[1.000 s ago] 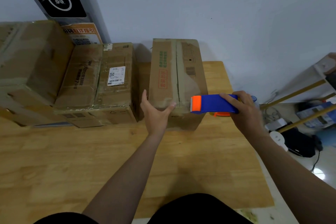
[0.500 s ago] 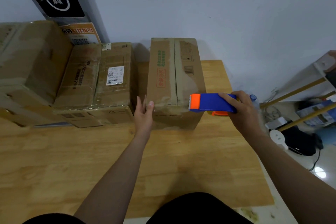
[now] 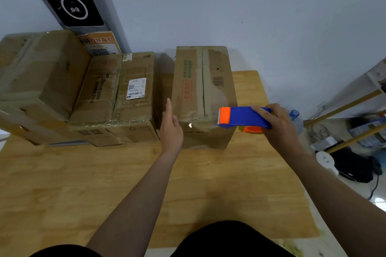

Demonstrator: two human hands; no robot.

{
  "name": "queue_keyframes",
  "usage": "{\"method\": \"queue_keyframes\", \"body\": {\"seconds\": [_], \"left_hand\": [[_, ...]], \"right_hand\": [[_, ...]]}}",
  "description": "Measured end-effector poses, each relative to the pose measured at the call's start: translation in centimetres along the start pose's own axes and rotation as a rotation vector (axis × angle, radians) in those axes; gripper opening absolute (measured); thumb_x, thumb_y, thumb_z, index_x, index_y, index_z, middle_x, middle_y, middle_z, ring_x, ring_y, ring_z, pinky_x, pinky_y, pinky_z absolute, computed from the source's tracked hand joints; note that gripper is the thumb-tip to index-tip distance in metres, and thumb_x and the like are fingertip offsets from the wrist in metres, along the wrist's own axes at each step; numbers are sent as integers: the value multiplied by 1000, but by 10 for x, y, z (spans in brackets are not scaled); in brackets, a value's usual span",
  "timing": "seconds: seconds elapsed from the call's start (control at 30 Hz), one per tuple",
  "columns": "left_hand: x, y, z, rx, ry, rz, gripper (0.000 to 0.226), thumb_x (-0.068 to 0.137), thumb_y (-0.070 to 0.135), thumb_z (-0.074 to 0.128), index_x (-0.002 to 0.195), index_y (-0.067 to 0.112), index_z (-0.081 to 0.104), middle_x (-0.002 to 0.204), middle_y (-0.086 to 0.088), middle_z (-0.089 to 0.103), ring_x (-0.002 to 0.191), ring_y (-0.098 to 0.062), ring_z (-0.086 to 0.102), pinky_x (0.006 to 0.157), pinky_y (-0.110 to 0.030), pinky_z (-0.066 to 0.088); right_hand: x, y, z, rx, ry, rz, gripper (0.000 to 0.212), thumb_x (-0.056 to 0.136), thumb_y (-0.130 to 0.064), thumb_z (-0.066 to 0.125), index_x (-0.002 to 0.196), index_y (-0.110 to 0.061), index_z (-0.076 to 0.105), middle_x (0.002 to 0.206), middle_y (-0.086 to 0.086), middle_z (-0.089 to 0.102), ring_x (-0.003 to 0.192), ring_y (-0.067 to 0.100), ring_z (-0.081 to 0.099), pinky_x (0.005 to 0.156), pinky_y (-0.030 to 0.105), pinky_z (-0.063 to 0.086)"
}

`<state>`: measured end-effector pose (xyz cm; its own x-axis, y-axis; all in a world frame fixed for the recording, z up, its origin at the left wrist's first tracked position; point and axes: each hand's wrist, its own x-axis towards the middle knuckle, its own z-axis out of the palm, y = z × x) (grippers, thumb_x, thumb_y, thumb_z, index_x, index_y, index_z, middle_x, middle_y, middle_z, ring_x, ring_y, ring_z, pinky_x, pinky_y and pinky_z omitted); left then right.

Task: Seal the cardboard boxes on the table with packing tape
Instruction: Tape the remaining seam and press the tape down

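A tall cardboard box (image 3: 200,87) with red and green print stands at the back middle of the wooden table (image 3: 125,183); its top flaps meet along a centre seam. My left hand (image 3: 171,129) lies flat with straight fingers against the box's near left edge. My right hand (image 3: 277,125) grips a blue and orange tape dispenser (image 3: 240,117), whose orange toothed end hovers at the box's near right top corner. To the left sit a box with a white label (image 3: 117,94) and a larger box (image 3: 35,81).
A black panel and an orange sign lean on the wall behind the left boxes. Right of the table, on the floor, are a clear bottle (image 3: 295,118), cables, a white fan (image 3: 325,160) and a wooden rack (image 3: 355,102).
My left hand has slid from the box's top front edge to its left side. The dispenser in my right hand has barely shifted.
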<state>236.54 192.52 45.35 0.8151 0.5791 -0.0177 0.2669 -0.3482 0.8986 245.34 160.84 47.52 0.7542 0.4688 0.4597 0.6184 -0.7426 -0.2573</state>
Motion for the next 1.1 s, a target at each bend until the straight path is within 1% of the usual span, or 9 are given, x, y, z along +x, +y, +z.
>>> {"method": "queue_keyframes", "body": {"seconds": [0.03, 0.1, 0.2, 0.37, 0.43, 0.6, 0.8, 0.97, 1.1], "left_hand": [[0, 4, 2, 164, 22, 46, 61, 111, 24, 39, 161, 44, 11, 169, 9, 21, 157, -19, 13, 125, -59, 14], [-2, 15, 12, 421, 39, 156, 70, 107, 39, 46, 163, 35, 5, 172, 7, 5, 158, -20, -5, 120, -65, -8], [-7, 28, 35, 595, -11, 264, 79, 101, 61, 41, 163, 37, -1, 172, 4, -3, 157, -24, -14, 118, -66, -13], [-8, 26, 62, 775, 33, 210, 74, 99, 74, 22, 163, 39, 8, 172, 0, 7, 158, -30, -7, 115, -71, -12], [-6, 23, 63, 752, 63, 214, 67, 103, 67, 28, 162, 38, 16, 171, 1, 16, 159, -28, 0, 117, -69, -11], [-3, 20, 61, 621, 133, 209, 51, 108, 45, 38, 157, 38, 30, 164, 6, 36, 158, -19, 11, 122, -61, -6], [-2, 17, 64, 588, 169, 232, 48, 107, 44, 42, 154, 36, 35, 160, 8, 42, 156, -16, 18, 121, -60, -6], [-1, 15, 63, 571, 178, 240, 47, 105, 45, 46, 151, 35, 41, 154, 7, 49, 153, -15, 26, 122, -59, -6], [0, 15, 63, 607, 181, 248, 46, 106, 47, 43, 150, 35, 42, 154, 8, 49, 152, -16, 27, 122, -58, -6]], "right_hand": [[0, 2, 0, -3, -12, 0, 76, 79, -8, 83, 143, -30, 50, 113, 11, 53, 95, 28, 54, 64, 41, 52], [0, 5, 1, -6, -29, -7, 77, 79, -12, 84, 144, -32, 48, 113, 10, 52, 96, 28, 54, 64, 41, 52], [1, 7, 1, -1, -72, 13, 75, 81, -20, 82, 145, -35, 46, 117, 8, 50, 102, 27, 53, 63, 42, 53], [0, 10, -1, 12, -116, 6, 70, 86, -26, 74, 148, -37, 42, 116, 7, 49, 101, 27, 53, 59, 40, 53], [1, 11, -1, 20, -133, 2, 66, 88, -32, 68, 148, -38, 40, 113, 8, 48, 99, 28, 53, 60, 42, 53], [1, 14, 1, 35, -136, -2, 66, 88, -29, 70, 148, -36, 42, 111, 8, 48, 98, 28, 53, 60, 41, 53], [4, 23, -1, 57, -169, -64, 64, 88, -35, 57, 150, -37, 40, 116, 8, 46, 104, 28, 53, 58, 44, 55], [9, 30, -6, 16, -148, -170, 74, 86, -22, 73, 151, -33, 39, 117, 9, 46, 105, 25, 51, 50, 35, 53], [15, 43, -16, -8, -80, -263, 72, 84, -11, 75, 147, -29, 47, 116, 12, 49, 105, 27, 52, 55, 27, 44]]}}
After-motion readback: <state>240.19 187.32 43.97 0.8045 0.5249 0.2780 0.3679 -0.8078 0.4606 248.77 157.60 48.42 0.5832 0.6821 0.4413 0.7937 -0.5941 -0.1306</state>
